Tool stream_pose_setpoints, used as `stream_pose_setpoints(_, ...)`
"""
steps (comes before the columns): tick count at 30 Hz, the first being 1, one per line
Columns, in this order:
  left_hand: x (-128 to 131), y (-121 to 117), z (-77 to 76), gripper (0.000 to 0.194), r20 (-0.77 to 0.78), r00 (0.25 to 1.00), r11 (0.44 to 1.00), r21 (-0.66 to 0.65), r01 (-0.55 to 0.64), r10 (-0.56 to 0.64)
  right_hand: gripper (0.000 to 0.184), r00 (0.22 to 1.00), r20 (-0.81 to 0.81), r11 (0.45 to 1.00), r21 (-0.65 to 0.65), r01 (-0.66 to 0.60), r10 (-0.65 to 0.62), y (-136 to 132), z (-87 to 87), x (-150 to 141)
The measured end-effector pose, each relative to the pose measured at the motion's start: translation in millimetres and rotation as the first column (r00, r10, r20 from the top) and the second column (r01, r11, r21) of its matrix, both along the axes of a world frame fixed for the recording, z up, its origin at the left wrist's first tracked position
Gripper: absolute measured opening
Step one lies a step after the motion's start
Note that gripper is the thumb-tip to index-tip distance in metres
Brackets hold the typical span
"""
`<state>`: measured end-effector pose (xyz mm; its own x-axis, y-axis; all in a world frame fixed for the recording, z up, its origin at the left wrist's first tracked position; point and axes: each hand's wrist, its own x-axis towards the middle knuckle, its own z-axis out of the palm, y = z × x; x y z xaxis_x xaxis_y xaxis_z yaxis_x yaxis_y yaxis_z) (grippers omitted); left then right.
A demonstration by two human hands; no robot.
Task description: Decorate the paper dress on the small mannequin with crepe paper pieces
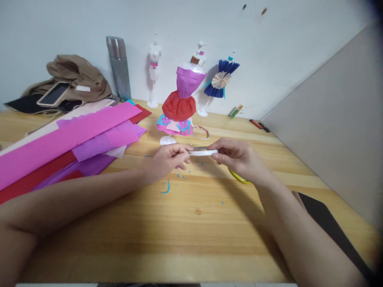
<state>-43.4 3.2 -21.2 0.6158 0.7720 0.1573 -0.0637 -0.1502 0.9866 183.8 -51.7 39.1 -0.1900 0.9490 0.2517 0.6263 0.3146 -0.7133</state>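
Observation:
Both hands meet over the middle of the wooden table (191, 223). My right hand (239, 157) is closed around a thin white tape roll (203, 152), held flat. The fingers of my left hand (169, 159) pinch at the roll's left edge. A yellow-green scissor handle (237, 177) pokes out from under my right hand on the table. Just behind the hands stands a small mannequin (181, 101) dressed in purple, red and pink paper with teal bits.
Pink, purple and red crepe paper sheets (74, 139) lie at left. At the back stand a steel flask (119, 67), a bare white mannequin (154, 71), a navy-dressed mannequin (220, 79), and a brown bag with a phone (55, 93). Teal scraps (166, 187) dot the table.

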Motion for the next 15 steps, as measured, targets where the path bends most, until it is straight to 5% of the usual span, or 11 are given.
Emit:
stream_pose_setpoints(6, -3.7, 4.7, 2.4, 0.028, -0.101, 0.970, 0.967, 0.150, -0.206, 0.222, 0.015, 0.990, 0.102, 0.989, 0.125, 0.084, -0.096, -5.0, 7.8, 1.6)
stream_pose_setpoints(11, -1.8, -2.7, 5.0, 0.024, -0.066, 0.981, 0.980, 0.093, -0.177, 0.184, 0.015, 0.991, 0.102, 0.994, 0.077, 0.080, -0.088, -6.7, 9.6, 0.4)
stream_pose_setpoints(15, -1.2, -8.9, 2.0, 0.032, -0.067, 0.982, 0.956, 0.249, -0.155, 0.177, 0.014, 0.992, 0.111, 0.997, 0.057, 0.048, -0.054, -7.5, 6.3, -5.9)
